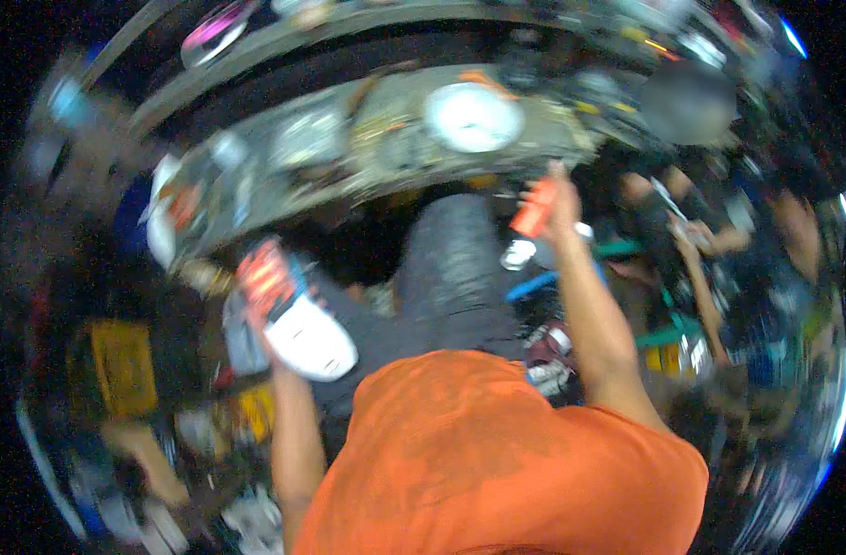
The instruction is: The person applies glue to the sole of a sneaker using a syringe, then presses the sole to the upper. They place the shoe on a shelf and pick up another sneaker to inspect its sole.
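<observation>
Your left hand (260, 331), arm stretched forward, grips the shoe (310, 340) by your left thigh; your right hand (562, 205) — reaching toward the bench (554, 132) — clasps an orange piece (533, 213). The yellow box's (122, 368) contents are blurred.

Table (554, 139) before person's legs (451, 264); disc (474, 117) on its right half; rail (257, 72) beyond table; shoe (310, 340) in left hand (257, 313), near table's left end; item (534, 208) in right hand (563, 208), near right end; legs between hands; box (124, 368) far left; co-worker's arm (705, 291) right
</observation>
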`<state>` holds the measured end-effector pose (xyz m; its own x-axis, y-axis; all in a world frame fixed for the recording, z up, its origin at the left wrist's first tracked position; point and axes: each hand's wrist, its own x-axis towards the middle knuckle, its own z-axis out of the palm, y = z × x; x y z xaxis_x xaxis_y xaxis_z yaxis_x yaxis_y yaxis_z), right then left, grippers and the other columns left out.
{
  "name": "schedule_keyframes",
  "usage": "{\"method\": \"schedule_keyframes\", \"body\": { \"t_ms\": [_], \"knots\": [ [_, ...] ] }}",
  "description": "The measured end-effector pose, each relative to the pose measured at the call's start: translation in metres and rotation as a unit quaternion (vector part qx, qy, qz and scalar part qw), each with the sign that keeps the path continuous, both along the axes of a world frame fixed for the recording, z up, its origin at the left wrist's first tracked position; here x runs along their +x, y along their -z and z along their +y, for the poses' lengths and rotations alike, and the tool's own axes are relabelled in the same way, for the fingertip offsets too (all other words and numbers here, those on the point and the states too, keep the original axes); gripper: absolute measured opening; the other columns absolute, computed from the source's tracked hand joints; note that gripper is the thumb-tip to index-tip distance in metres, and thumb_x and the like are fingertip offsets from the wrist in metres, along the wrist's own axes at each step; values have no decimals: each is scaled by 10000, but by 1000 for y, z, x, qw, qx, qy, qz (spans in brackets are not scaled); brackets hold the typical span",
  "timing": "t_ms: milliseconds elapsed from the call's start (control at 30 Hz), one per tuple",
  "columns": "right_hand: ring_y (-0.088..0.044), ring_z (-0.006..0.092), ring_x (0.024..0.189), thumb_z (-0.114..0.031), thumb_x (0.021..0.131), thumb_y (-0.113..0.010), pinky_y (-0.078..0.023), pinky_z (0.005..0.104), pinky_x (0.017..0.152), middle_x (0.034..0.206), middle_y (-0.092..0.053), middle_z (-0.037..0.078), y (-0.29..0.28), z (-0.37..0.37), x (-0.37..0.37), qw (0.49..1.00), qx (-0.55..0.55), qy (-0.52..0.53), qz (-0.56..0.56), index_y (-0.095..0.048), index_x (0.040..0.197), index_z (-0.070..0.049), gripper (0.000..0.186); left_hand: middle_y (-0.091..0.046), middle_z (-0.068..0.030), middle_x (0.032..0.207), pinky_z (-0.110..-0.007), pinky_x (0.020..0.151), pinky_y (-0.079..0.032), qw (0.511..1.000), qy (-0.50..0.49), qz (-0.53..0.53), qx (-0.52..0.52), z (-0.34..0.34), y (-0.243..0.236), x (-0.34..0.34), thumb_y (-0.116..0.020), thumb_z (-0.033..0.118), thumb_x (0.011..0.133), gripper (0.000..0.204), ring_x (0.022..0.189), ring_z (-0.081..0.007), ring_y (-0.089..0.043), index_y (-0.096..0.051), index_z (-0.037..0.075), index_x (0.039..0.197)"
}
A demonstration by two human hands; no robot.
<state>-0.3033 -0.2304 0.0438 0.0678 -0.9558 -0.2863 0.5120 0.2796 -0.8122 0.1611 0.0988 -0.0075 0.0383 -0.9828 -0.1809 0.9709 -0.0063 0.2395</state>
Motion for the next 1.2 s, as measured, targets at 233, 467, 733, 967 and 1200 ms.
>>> {"method": "schedule_keyframes", "body": {
  "t_ms": [233, 467, 733, 967, 1200],
  "knots": [
    [-700, 196, 845, -161, 974, -746, -637, 356, 703, 1295, -715, 141, -25, 94, 18, 980, 18, -158, 121, -553, 1341, -73, 423, -543, -228, 1504, -693, 998, -557, 994, -20, -49, -93, -8, -69, -46, -460, 780, 989, 972, 1218, -482, -664, -344, 39, 1607],
    [-719, 234, 787, -148, 962, -729, -645, 366, 661, 1129, -673, 132, -55, 121, 67, 959, -11, -270, 84, -501, 1417, -54, 518, -666, -223, 1318, -664, 973, -583, 986, -31, -152, -62, -16, -92, -45, -417, 792, 1003, 915, 1160, -438, -706, -444, 45, 1530],
    [-724, 199, 827, -121, 857, -840, -628, 366, 692, 1232, -721, 127, -67, 148, 153, 894, -46, -428, 123, -547, 1241, -115, 483, -740, -185, 1170, -499, 869, -657, 989, 112, -97, 22, 2, -89, -38, -375, 678, 1081, 750, 1023, -362, -772, -544, 50, 1453],
    [-698, 198, 762, -133, 855, -873, -618, 392, 632, 993, -628, 48, -40, 157, 232, 881, -13, -471, 36, -529, 1177, -132, 471, -751, -99, 1122, -356, 811, -613, 894, 88, -420, 129, 3, -92, -32, -583, 552, 1068, 623, 960, -185, -734, -605, 51, 1439],
    [-680, 170, 754, -176, 843, -898, -595, 353, 596, 974, -672, 44, -32, 166, 248, 874, -28, -470, 125, -553, 1154, -108, 469, -714, -93, 1006, -316, 757, -561, 596, -93, -777, 180, 9, -121, -29, -831, 307, 923, 371, 863, -169, -692, -743, 10, 1126]
  ]
}}
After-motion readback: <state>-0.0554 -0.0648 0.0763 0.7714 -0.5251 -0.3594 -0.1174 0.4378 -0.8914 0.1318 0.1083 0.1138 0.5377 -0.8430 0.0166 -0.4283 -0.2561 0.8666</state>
